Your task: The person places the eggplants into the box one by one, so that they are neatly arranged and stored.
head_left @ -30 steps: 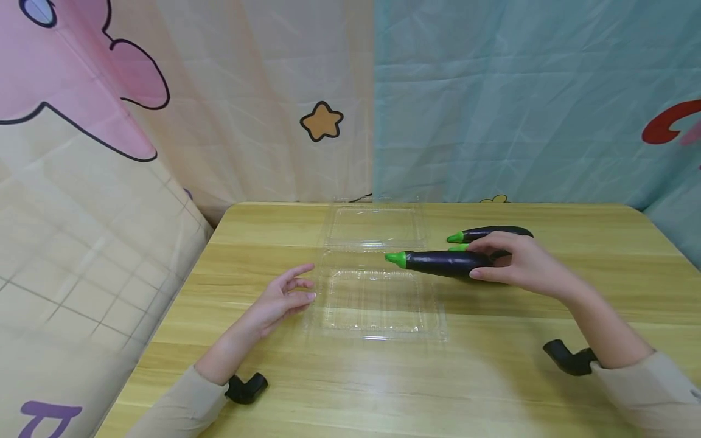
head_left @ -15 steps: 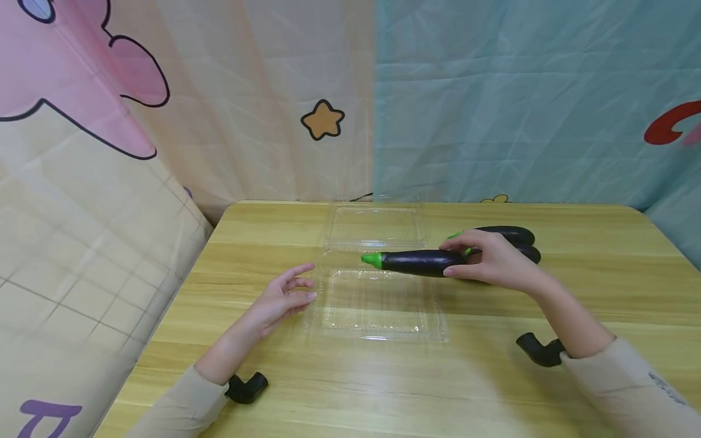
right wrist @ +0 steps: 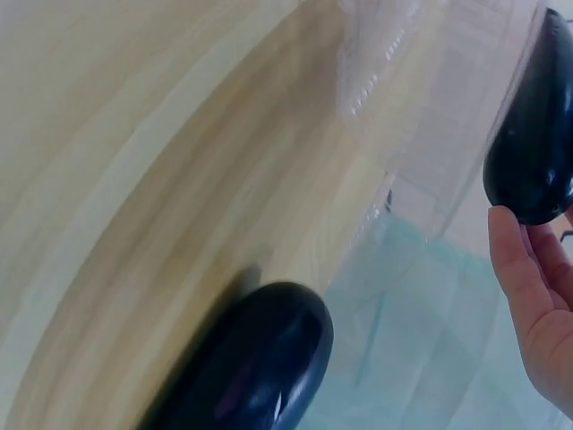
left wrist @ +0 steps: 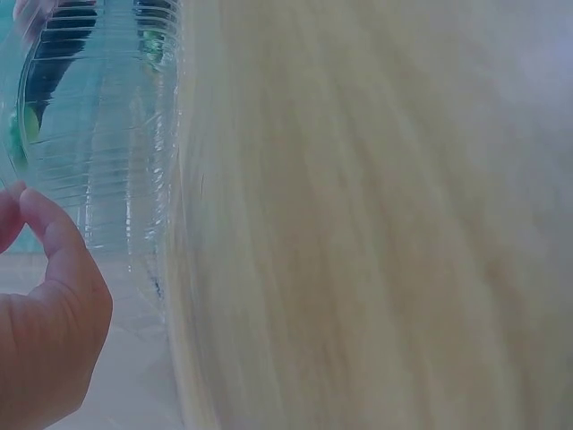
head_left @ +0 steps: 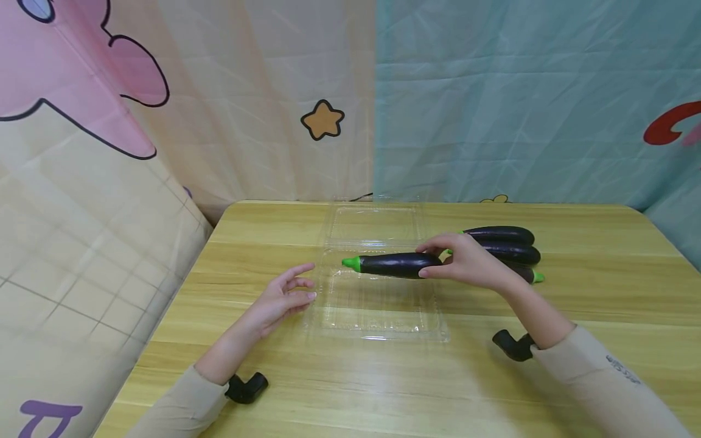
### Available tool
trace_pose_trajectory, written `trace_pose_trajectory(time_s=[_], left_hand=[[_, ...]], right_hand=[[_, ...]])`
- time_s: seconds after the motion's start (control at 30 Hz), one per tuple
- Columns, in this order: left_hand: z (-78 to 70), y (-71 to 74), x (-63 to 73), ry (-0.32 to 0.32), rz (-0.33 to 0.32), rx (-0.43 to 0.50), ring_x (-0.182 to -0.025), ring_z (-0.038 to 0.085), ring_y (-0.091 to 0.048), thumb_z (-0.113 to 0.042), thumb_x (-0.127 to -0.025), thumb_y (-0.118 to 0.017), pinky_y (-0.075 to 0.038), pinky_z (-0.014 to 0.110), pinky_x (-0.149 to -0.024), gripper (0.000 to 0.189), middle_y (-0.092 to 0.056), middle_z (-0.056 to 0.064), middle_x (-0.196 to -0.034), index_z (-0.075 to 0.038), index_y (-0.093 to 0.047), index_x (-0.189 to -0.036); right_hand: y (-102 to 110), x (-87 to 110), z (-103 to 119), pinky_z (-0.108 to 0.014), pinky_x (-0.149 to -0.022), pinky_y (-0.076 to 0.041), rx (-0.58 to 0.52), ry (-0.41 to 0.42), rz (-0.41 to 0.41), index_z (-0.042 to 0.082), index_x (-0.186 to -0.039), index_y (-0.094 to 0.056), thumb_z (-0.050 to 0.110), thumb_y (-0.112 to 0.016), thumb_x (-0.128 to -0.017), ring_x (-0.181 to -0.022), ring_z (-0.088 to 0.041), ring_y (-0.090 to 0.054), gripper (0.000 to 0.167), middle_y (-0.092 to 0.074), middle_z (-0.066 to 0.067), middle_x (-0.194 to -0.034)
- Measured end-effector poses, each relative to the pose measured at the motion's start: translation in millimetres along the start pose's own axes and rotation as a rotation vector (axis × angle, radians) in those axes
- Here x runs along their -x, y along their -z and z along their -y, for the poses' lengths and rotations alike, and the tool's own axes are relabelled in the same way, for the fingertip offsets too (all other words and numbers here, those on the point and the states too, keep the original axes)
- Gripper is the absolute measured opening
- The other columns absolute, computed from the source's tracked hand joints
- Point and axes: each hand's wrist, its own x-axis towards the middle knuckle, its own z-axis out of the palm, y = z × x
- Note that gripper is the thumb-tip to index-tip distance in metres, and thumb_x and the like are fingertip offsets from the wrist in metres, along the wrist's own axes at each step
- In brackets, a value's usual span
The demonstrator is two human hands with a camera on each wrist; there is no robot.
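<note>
My right hand (head_left: 462,261) holds a dark purple eggplant (head_left: 398,265) by its thick end, between thumb and fingers. The eggplant lies level over the back part of a clear plastic clamshell box (head_left: 378,336), its green stem (head_left: 352,263) pointing left. In the right wrist view the fingers reach round the rounded end of the held eggplant (right wrist: 533,134). My left hand (head_left: 279,302) rests at the box's left side, fingers loosely bent and fingertips right at the rim. The left wrist view has that hand (left wrist: 54,313) beside the ribbed clear wall (left wrist: 98,206).
Several more eggplants (head_left: 512,253) lie side by side at the right, partly behind my right hand; one has its green stem (head_left: 539,277) facing right. The box's raised lid (head_left: 376,225) stands open toward the back. A printed curtain (head_left: 493,121) hangs behind the wooden table (head_left: 356,389).
My right hand has carried the eggplant leftward, from the right side to over the box. More of the eggplants at the right now show. My left hand has stayed still.
</note>
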Motion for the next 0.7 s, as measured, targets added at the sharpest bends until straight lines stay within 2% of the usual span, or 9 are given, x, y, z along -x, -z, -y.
trace_pose_trajectory(time_s=[0.33, 0.57, 0.7], left_hand=[[-0.2, 0.2, -0.1, 0.005, 0.005, -0.013, -0.081, 0.011, -0.056, 0.001, -0.088, -0.057, -0.049, 0.02, -0.07, 0.065, -0.045, 0.016, -0.114, -0.002, -0.025, -0.145], [-0.1, 0.0, -0.4, 0.01, -0.008, -0.019, -0.082, 0.012, -0.057, 0.001, -0.088, -0.057, -0.049, 0.019, -0.07, 0.065, -0.045, 0.016, -0.115, -0.002, -0.026, -0.145], [-0.1, 0.2, -0.4, 0.008, -0.007, -0.015, -0.082, 0.012, -0.058, 0.002, -0.088, -0.057, -0.049, 0.02, -0.07, 0.065, -0.045, 0.016, -0.114, -0.003, -0.027, -0.145]], right_hand=[[-16.1, -13.6, -0.4, -0.029, -0.069, -0.052, -0.024, 0.0, 0.032, 0.003, -0.114, -0.064, 0.023, -0.075, -0.079, -0.088, -0.018, -0.055, 0.041, -0.062, -0.004, -0.098], [-25.4, -21.9, 2.2, -0.028, -0.066, -0.051, 0.026, 0.017, 0.03, 0.001, -0.112, -0.064, 0.021, -0.075, -0.079, -0.086, -0.019, -0.056, 0.041, -0.064, -0.007, -0.098], [-31.1, -26.0, 1.7, -0.031, -0.068, -0.05, 0.069, 0.014, 0.031, 0.001, -0.111, -0.065, 0.024, -0.075, -0.078, -0.086, -0.019, -0.057, 0.041, -0.065, -0.007, -0.098]])
